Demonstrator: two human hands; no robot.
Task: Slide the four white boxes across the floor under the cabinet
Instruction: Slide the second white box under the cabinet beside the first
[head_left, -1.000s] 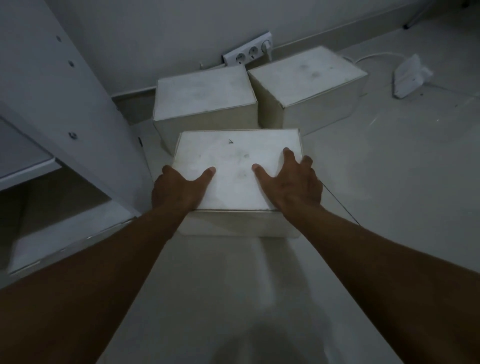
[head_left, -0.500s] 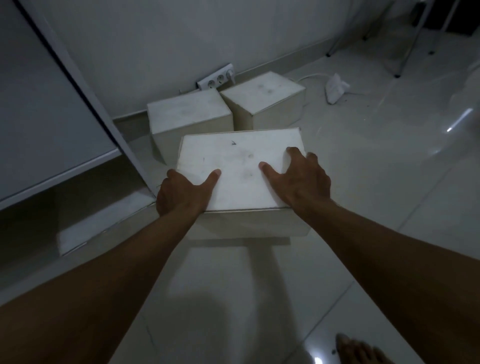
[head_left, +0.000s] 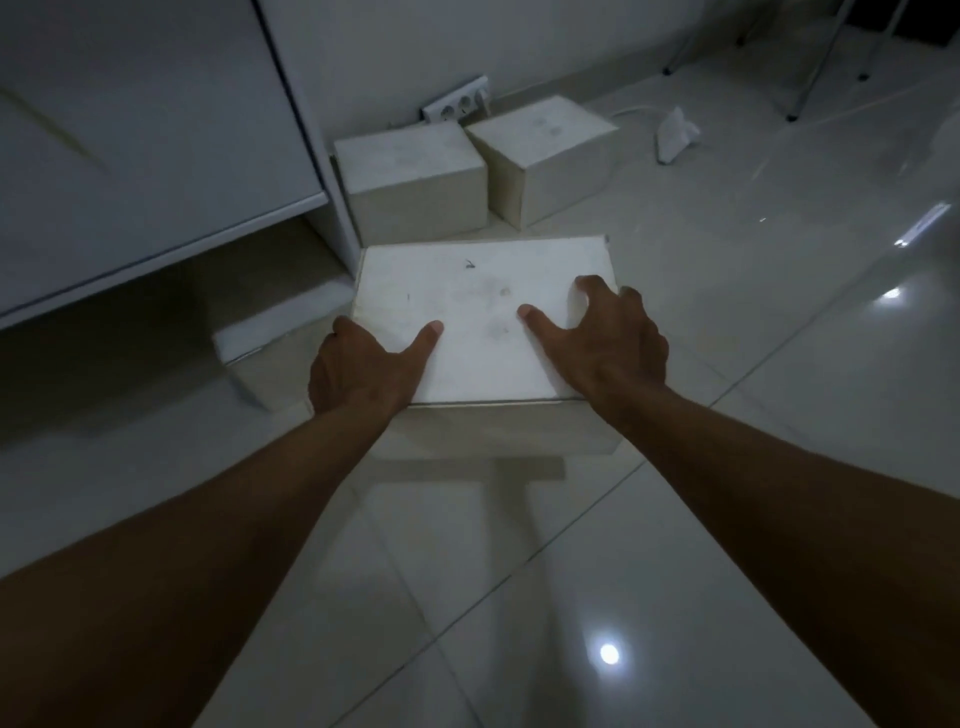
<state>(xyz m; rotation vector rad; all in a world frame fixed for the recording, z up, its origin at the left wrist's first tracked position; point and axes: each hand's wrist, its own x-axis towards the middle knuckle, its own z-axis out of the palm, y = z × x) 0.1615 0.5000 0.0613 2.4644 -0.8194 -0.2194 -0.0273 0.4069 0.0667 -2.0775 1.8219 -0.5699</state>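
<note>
Two hands, left hand (head_left: 358, 371) and right hand (head_left: 610, 338), are clasped round the near white box (head_left: 483, 322), which should be kept flat and steered toward the cabinet (head_left: 156, 156) gap.

dim rm w/ glossy white tile floor (head_left: 779, 364), pale wall (head_left: 395, 47), floor-level socket strip (head_left: 457, 104).
</note>
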